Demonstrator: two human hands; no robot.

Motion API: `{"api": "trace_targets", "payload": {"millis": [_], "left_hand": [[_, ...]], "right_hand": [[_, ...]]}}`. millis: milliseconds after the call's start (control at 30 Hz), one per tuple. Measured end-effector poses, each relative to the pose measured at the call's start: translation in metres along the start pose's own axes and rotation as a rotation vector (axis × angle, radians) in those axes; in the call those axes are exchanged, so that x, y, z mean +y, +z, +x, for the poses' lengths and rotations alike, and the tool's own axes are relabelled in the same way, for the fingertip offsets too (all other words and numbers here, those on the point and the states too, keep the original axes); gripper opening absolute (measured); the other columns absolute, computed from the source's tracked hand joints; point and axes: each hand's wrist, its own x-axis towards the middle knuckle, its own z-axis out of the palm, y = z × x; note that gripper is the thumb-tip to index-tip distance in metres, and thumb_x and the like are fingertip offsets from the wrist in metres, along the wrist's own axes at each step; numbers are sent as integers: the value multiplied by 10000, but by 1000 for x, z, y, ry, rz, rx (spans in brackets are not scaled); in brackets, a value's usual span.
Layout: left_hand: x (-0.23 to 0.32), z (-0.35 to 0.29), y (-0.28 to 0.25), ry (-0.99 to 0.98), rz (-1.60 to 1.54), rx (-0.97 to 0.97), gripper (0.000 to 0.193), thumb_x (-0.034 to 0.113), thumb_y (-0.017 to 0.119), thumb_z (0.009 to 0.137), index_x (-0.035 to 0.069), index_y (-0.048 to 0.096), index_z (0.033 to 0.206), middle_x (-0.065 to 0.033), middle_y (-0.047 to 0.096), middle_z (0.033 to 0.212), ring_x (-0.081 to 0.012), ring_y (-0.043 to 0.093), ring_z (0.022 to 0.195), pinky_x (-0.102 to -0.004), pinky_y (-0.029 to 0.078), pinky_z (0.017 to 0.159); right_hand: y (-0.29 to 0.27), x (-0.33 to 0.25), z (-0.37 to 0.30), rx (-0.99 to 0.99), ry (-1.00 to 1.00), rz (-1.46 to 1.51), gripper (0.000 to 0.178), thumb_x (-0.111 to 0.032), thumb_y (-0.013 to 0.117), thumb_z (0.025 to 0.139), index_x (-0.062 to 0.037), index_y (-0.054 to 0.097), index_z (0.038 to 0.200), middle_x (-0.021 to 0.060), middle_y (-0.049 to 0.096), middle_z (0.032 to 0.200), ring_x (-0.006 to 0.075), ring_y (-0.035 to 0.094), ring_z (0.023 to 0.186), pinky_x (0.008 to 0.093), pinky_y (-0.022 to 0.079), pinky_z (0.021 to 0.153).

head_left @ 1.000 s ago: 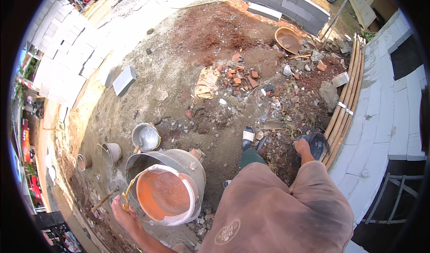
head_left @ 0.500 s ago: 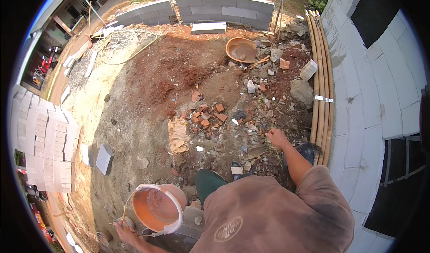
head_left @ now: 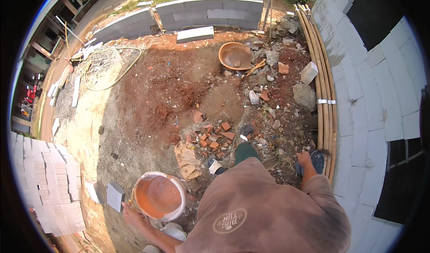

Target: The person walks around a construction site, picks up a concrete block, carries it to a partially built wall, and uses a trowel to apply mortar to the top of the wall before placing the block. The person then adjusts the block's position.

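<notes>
To the lower left of the heap of broken bricks [head_left: 214,144], there is the bucket [head_left: 144,200], orange inside and with a pale rim. The left hand [head_left: 131,211] holds it at its left side, with the fingers closed. To the lower right of the same heap, the right hand [head_left: 305,158] is beside a dark rounded object [head_left: 318,162]; its fingers are bent, but I cannot tell how far, or whether they hold something.
</notes>
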Motion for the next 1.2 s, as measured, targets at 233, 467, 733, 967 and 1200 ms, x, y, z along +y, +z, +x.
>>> {"api": "trace_targets", "payload": {"millis": [233, 467, 733, 967, 1200], "left_hand": [[45, 75, 107, 0, -59, 0, 477, 474, 495, 886, 12, 580, 963, 10, 393, 509, -69, 339, 384, -205, 228, 347], [128, 113, 232, 54, -108, 135, 448, 448, 515, 886, 12, 572, 971, -9, 420, 524, -68, 332, 380, -197, 210, 341], [244, 133, 404, -103, -59, 207, 461, 462, 505, 884, 24, 582, 1004, -18, 404, 519, -66, 319, 378, -202, 207, 337], [344, 149, 551, -148, -35, 165, 523, 489, 485, 878, 22, 562, 1099, -17, 392, 549, -68, 302, 410, -203, 208, 344], [362, 276, 721, -67, -113, 24, 494, 528, 491, 856, 76, 578, 1033, 17, 328, 500, -87, 264, 352, -225, 197, 321]], "right_hand": [[49, -71, 17, -220, 142, 95, 375, -295, 581, 809, 74, 621, 862, 189, 608, 718, 310, 603, 647, 382, 469, 600], [43, -194, 183, -266, 207, 341, 278, -243, 581, 847, 34, 602, 855, 92, 518, 515, 231, 538, 428, 357, 427, 390], [-125, -372, 431, 140, -223, 248, 267, -238, 582, 829, 28, 602, 841, 72, 573, 616, 153, 564, 536, 315, 450, 515], [-235, -586, 476, 231, -383, 454, 333, -281, 556, 841, 42, 608, 903, 70, 607, 710, 139, 561, 612, 299, 448, 589], [-152, -593, 535, 56, 32, 477, 308, -269, 612, 810, 36, 596, 853, 80, 592, 664, 161, 556, 575, 348, 445, 542]]}}
